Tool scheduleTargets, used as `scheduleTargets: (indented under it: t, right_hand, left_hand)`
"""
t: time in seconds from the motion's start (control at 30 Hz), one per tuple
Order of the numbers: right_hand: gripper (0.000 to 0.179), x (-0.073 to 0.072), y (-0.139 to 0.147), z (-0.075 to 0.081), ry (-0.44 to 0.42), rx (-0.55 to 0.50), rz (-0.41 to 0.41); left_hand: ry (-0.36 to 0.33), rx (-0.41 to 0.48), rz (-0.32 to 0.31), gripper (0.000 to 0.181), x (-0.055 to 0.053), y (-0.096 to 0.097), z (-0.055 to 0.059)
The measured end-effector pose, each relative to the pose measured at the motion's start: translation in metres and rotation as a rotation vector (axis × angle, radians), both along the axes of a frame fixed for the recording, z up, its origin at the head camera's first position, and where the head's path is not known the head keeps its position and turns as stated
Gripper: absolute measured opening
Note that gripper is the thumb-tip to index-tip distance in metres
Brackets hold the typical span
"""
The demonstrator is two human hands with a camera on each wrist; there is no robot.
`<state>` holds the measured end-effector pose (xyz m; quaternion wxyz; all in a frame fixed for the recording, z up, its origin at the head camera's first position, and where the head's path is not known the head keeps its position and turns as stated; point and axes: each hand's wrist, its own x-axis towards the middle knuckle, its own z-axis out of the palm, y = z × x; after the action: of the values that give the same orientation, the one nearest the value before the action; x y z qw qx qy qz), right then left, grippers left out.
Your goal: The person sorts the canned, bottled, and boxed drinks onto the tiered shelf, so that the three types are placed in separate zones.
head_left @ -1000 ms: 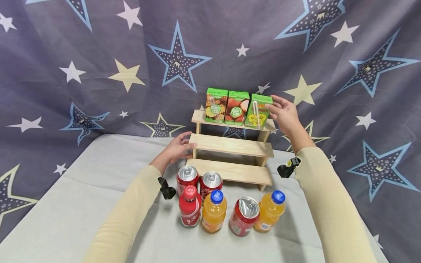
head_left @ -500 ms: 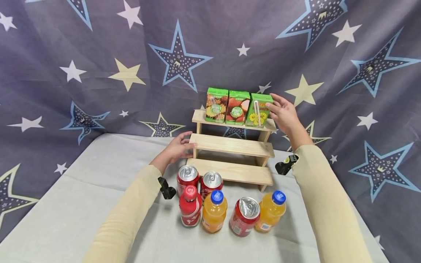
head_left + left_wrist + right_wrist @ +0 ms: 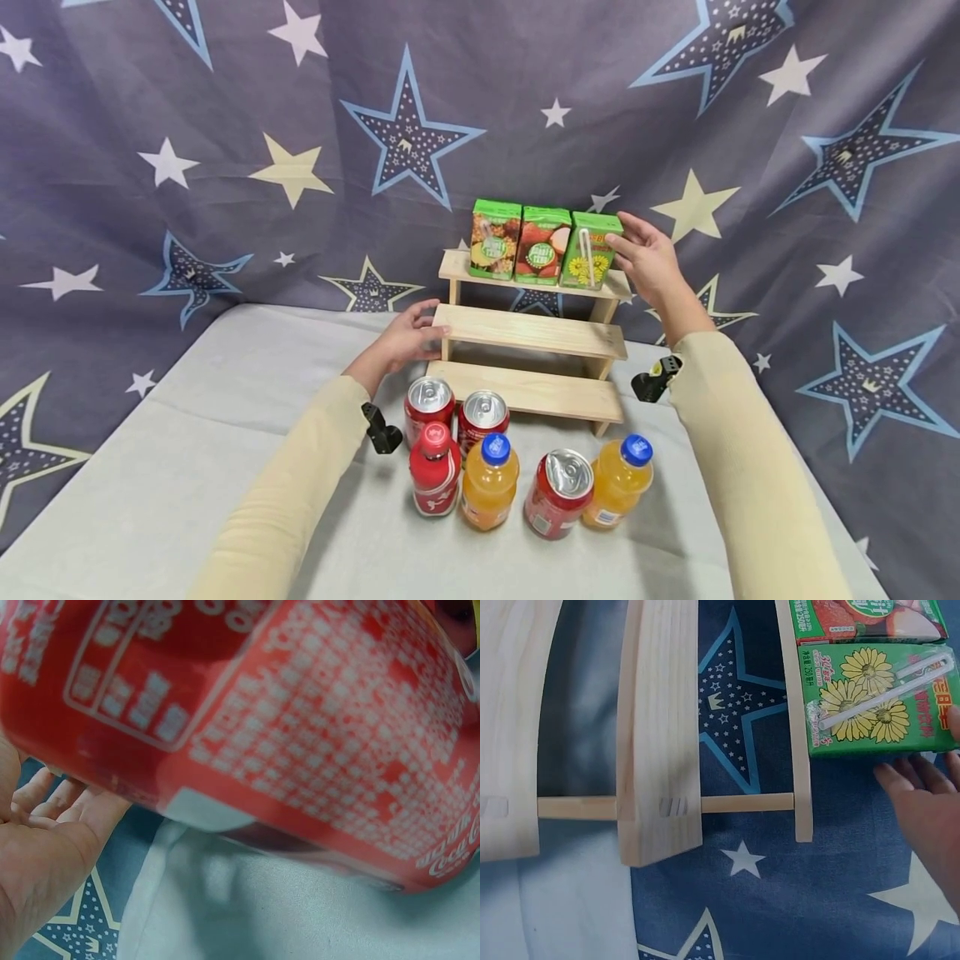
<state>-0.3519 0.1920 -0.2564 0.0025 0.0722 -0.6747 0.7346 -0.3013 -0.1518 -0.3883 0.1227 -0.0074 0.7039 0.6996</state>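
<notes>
Almost nothing has moved since the earlier pictures: both hands keep their places and only the camera has shifted a little. On the top step of the wooden rack point(image 3: 529, 331) three juice cartons stand in a row, touching each other, and the right hand point(image 3: 651, 258) holds the rightmost one, the sunflower carton point(image 3: 589, 251), with the thumb on its front edge and the fingers behind its right side; in the right wrist view the fingertips point(image 3: 911, 774) lie against the carton's side, only lightly curled. This carton stands a little turned compared with the other two cartons point(image 3: 517, 241), so I judge that it is just being set straight and not yet let go. The left hand point(image 3: 408, 335) rests on the left end of the middle step, fingers loosely bent over the edge, as if to steady the rack. So the top step looks filled, while the middle step and the bottom step carry nothing. Left on the grey table point(image 3: 187, 450), in front of the rack, are three red cans point(image 3: 429, 400), a small red bottle point(image 3: 433, 467) and two orange juice bottles point(image 3: 489, 481). In my judgement the work is about one third done, with these six drinks not yet placed on the two lower steps.
</notes>
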Motion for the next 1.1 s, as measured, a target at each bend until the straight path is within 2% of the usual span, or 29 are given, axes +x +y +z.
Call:
scheduleTargets:
  t: [0.4, 0.87, 1.1]
  right_hand:
    - [0.058, 0.019, 0.012, -0.005, 0.055, 0.230, -0.119]
    - [0.061, 0.048, 0.029, -0.007, 0.051, 0.370, -0.019]
    - [0.058, 0.070, 0.035, -0.013, 0.084, 0.372, 0.090]
  left_hand:
    - [-0.006, 0.008, -0.001, 0.069, 0.000, 0.001, -0.001]
    - [-0.007, -0.007, 0.000, 0.068, 0.002, 0.000, 0.001]
    - [-0.009, 0.004, 0.003, 0.068, 0.001, 0.000, 0.000]
